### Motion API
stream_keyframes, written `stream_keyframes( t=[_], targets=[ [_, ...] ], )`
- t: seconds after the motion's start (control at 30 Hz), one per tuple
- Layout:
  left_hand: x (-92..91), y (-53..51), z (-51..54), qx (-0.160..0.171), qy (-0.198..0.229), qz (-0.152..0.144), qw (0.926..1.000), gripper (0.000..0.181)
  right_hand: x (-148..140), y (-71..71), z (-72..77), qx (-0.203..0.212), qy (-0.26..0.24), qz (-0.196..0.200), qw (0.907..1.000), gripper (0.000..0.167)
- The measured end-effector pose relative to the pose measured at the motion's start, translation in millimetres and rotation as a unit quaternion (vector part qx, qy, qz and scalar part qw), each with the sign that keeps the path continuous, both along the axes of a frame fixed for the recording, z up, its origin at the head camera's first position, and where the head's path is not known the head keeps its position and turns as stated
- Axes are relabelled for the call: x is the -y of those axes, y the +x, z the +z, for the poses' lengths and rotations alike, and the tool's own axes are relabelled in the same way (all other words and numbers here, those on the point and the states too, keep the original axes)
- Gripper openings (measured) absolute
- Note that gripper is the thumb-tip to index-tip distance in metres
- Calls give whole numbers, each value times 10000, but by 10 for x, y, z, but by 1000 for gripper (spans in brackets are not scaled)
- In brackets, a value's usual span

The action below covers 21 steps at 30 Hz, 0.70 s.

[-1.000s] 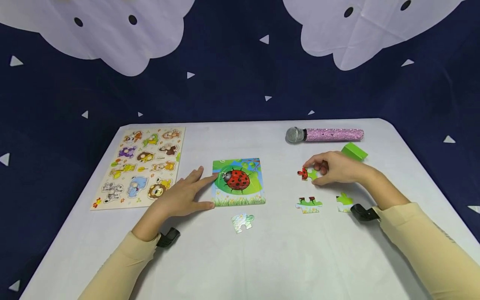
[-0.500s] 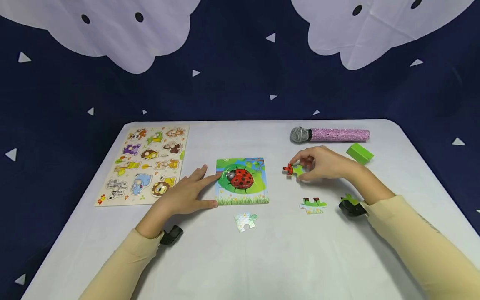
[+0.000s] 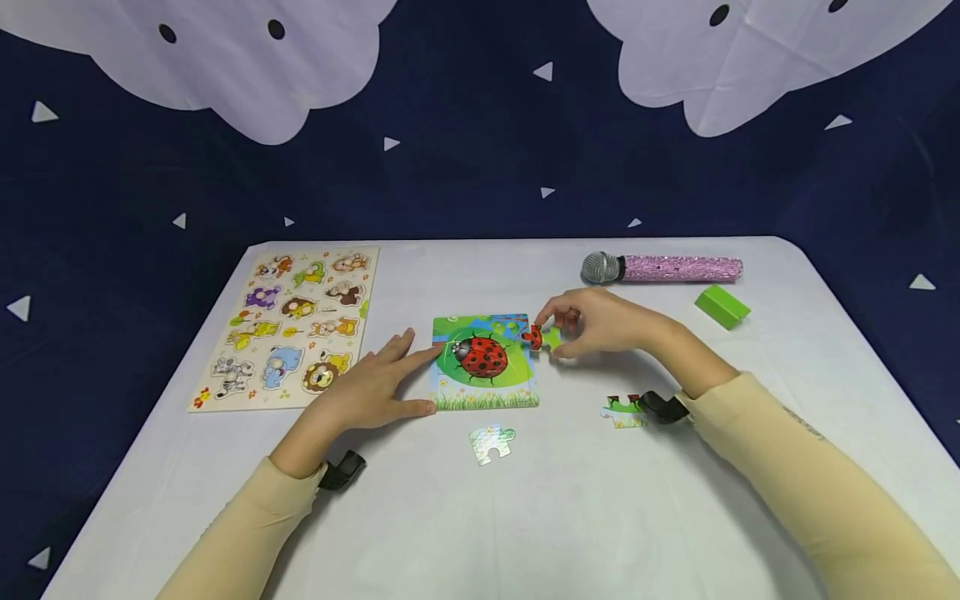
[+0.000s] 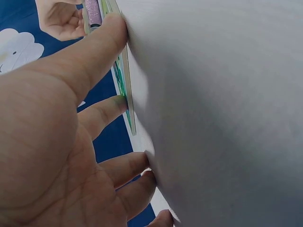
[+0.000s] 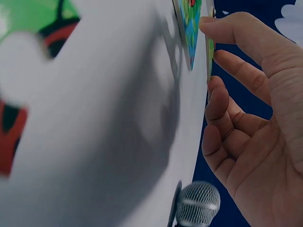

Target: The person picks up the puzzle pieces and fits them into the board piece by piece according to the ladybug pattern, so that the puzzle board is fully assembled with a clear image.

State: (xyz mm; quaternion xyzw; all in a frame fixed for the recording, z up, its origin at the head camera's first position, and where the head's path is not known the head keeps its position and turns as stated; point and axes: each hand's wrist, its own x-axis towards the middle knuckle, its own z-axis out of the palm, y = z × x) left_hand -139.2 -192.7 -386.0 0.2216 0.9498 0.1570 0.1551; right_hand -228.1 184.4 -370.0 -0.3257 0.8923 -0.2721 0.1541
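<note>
My left hand [image 3: 363,392] rests beside a square ladybug puzzle board [image 3: 517,379], its thumb and index fingertips touching the left edge; in the left wrist view the fingers [image 4: 102,116] look fairly straight. My right hand [image 3: 603,321] pinches a red-and-green jigsaw piece [image 3: 536,337] between thumb and fingers, at the board's right edge. Whether the piece touches the board I cannot tell. A pale jigsaw piece [image 3: 491,443] lies in front of the board. Another piece with grass and red bits [image 3: 622,412] lies to the right, partly behind the black wrist camera [image 3: 662,408].
An animal peg puzzle [image 3: 296,333] lies at the left of the white table [image 3: 480,533]. At the back right are a pink glittery microphone [image 3: 678,268] and a green block [image 3: 722,307]. A dark blue curtain [image 3: 465,192] hangs behind the table.
My right hand has carried the red-and-green jigsaw piece leftward to the board's right edge. The right forearm now hides another loose piece. My left hand stays at the board.
</note>
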Motion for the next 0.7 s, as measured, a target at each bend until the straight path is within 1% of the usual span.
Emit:
stream_keyframes(
  t=[0.3, 0.53, 0.7],
  targets=[
    [-2, 2, 26, 35, 4, 17, 10000, 84, 218, -45, -29, 119, -138, 327, 9993, 43],
    [-1, -2, 23, -6, 34, -10, 10000, 84, 328, -62, -48, -25, -54, 509, 9987, 43],
    [6, -7, 14, 22, 45, -8, 10000, 84, 400, -58, -46, 44, -32, 612, 9981, 43]
  ],
)
